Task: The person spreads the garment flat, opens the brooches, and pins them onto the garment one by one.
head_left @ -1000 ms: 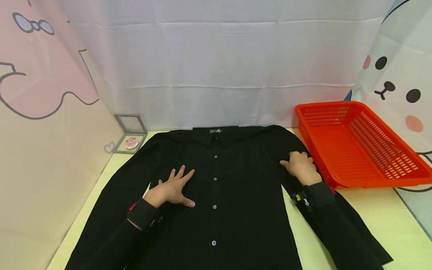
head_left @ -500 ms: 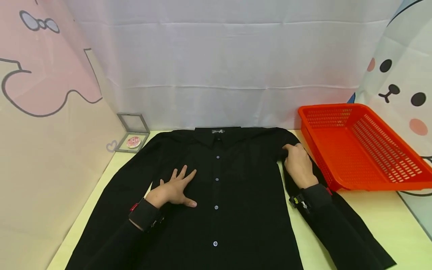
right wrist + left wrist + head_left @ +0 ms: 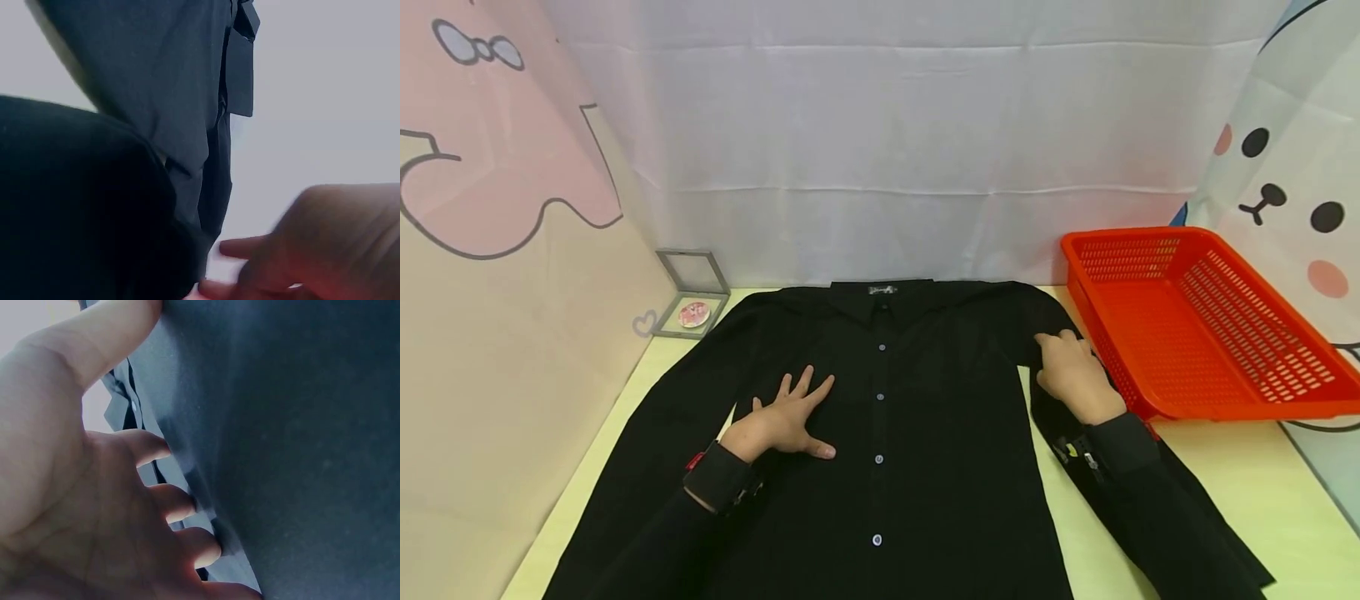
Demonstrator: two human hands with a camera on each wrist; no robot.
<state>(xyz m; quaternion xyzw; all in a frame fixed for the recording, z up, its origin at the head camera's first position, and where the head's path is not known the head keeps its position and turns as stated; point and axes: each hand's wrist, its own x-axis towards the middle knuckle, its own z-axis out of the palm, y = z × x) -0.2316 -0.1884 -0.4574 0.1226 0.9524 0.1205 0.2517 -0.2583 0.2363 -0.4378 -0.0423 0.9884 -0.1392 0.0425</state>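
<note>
A black long-sleeved button-up shirt (image 3: 955, 433) lies spread front up, its collar at the far side and pale buttons down the middle. My left hand (image 3: 782, 421) rests on the chest, left of the buttons, with fingers spread. In the left wrist view the fingertips (image 3: 206, 547) meet the dark cloth. At the top of the shirt's right-side sleeve, my right hand (image 3: 1075, 375) has its fingers curled onto the fabric. The right wrist view shows those fingers blurred, close to a raised fold of the sleeve (image 3: 81, 200). The right forearm covers part of this sleeve.
A red plastic basket (image 3: 1108, 350) stands at the right, close beside the right hand and sleeve. At the back left, an opened grey-framed case (image 3: 703, 292) holds a round pink piece (image 3: 694, 314). White cloth (image 3: 880, 150) hangs behind the pale yellow table (image 3: 1232, 467).
My right hand moved up and drew the sleeve top along, opening the gap by the armpit, then slid slightly back down and right. The left hand stays in place.
</note>
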